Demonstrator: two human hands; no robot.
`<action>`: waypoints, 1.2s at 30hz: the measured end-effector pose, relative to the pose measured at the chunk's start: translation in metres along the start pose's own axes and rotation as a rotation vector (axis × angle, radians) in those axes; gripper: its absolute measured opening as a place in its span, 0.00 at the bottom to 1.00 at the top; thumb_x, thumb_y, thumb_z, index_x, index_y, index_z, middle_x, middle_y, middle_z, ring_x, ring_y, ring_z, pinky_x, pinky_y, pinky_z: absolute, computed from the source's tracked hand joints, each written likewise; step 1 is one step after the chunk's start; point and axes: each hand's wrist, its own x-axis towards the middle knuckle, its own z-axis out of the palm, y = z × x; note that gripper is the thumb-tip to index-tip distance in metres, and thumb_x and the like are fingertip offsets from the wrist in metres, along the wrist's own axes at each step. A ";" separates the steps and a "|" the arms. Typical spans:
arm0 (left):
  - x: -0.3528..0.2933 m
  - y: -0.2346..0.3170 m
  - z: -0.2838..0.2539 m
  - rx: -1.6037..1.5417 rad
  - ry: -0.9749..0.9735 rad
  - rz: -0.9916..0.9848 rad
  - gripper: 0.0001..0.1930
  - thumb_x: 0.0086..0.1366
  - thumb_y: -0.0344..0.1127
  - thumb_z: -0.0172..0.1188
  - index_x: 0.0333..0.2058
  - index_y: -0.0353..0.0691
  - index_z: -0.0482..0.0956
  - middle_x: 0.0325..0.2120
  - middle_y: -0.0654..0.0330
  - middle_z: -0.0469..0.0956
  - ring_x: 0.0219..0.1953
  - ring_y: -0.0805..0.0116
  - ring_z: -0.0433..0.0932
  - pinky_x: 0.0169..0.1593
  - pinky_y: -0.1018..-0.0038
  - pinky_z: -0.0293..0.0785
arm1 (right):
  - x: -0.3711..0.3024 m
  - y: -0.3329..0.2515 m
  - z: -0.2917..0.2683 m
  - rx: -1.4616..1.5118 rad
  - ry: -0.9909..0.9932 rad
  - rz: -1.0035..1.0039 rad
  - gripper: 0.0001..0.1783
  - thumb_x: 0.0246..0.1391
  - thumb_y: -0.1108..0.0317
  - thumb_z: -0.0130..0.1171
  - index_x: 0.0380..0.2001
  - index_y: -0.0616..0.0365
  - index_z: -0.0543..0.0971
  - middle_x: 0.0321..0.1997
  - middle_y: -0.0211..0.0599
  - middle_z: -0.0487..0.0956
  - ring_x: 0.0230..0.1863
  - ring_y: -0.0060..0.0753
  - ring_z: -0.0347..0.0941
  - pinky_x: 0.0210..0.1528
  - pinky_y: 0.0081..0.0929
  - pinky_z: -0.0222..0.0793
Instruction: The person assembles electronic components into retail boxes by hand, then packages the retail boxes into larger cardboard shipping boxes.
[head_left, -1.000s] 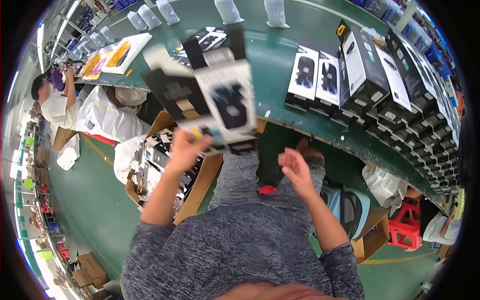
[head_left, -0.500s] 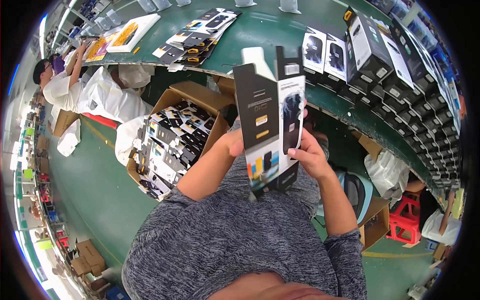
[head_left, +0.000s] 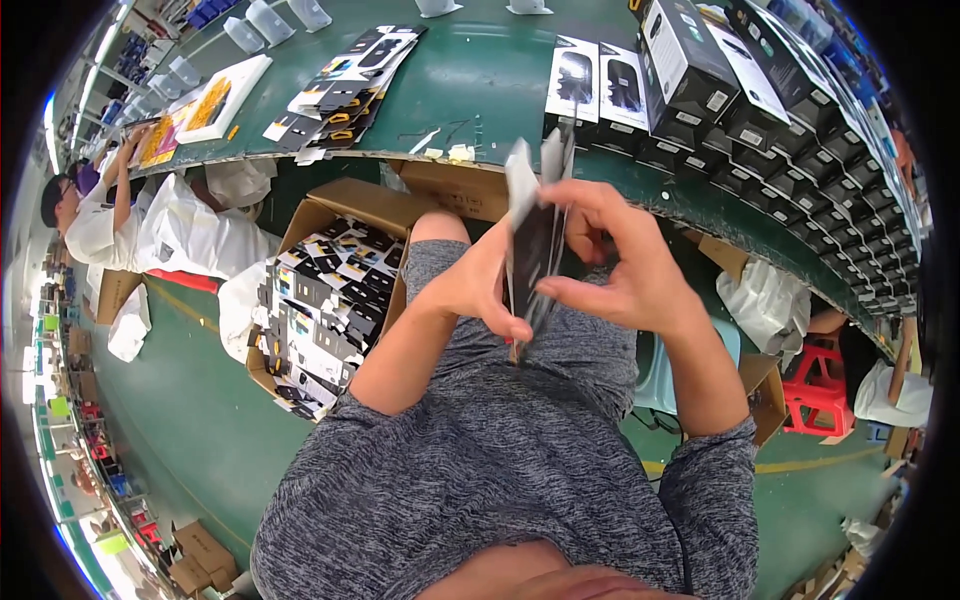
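Head view here, and the big change is the carton [head_left: 530,250]: half a second ago its printed faces were turned up at the camera, now it's swung round nearly edge-on, so mostly I see a dark panel and pale flaps sticking up on top, a bit blurred. It's up over the lap, between the two hands, just short of the edge of the green bench [head_left: 480,95].

Left hand [head_left: 470,285] is closed round the carton's left side, thumb on the near face, fingers mostly hidden behind. In the oldest frame that hand had it alone and the right was off it.

Right hand [head_left: 630,265] is half open in a C shape, thumb and forefinger tips at the carton's right side. Honestly can't tell if it's pinching or just pressing. Half a second back the thumb lay flat on the white face.

The rest looks the same to me: flat cartons [head_left: 360,75] stacked on the bench, more flat ones [head_left: 325,300] heaped in the open cardboard box [head_left: 365,203] by the left arm, and rows of made-up boxes [head_left: 740,90] off to the right.
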 end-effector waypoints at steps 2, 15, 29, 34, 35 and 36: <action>0.005 -0.005 0.004 0.016 0.098 0.110 0.74 0.34 0.55 0.84 0.74 0.34 0.45 0.67 0.51 0.60 0.69 0.59 0.63 0.72 0.63 0.53 | 0.006 -0.010 -0.017 -0.109 -0.085 0.069 0.26 0.41 0.69 0.78 0.44 0.57 0.77 0.19 0.23 0.62 0.23 0.19 0.60 0.24 0.20 0.51; -0.006 -0.039 0.016 -0.289 0.511 0.032 0.41 0.51 0.25 0.78 0.63 0.34 0.68 0.55 0.56 0.78 0.56 0.68 0.78 0.59 0.66 0.75 | -0.043 0.060 0.052 0.079 0.512 0.221 0.78 0.34 0.67 0.85 0.76 0.59 0.36 0.73 0.50 0.59 0.71 0.45 0.61 0.71 0.41 0.59; 0.029 -0.007 -0.001 0.194 0.241 0.295 0.41 0.52 0.33 0.78 0.58 0.43 0.59 0.60 0.50 0.61 0.63 0.58 0.66 0.67 0.61 0.61 | -0.033 0.039 -0.009 -0.047 0.239 -0.135 0.60 0.34 0.65 0.83 0.70 0.51 0.58 0.71 0.53 0.60 0.68 0.51 0.65 0.68 0.45 0.64; 0.030 -0.003 -0.009 0.422 0.154 0.532 0.38 0.47 0.34 0.81 0.51 0.42 0.64 0.48 0.54 0.69 0.59 0.52 0.70 0.65 0.54 0.64 | -0.026 0.037 -0.019 -0.154 0.156 -0.336 0.45 0.36 0.67 0.84 0.56 0.50 0.68 0.54 0.45 0.74 0.61 0.52 0.73 0.60 0.48 0.70; 0.033 0.000 -0.009 0.417 0.121 0.556 0.39 0.46 0.34 0.82 0.52 0.42 0.65 0.42 0.56 0.71 0.58 0.50 0.71 0.63 0.52 0.66 | -0.028 0.035 -0.015 -0.098 0.225 -0.369 0.49 0.36 0.67 0.85 0.61 0.50 0.67 0.48 0.42 0.77 0.57 0.52 0.75 0.58 0.48 0.71; 0.033 0.001 -0.004 0.357 0.124 0.545 0.44 0.47 0.34 0.82 0.59 0.39 0.64 0.39 0.58 0.71 0.57 0.48 0.71 0.62 0.50 0.66 | -0.034 0.035 -0.015 -0.063 0.211 -0.311 0.54 0.36 0.65 0.85 0.65 0.50 0.64 0.47 0.43 0.77 0.56 0.53 0.76 0.59 0.50 0.71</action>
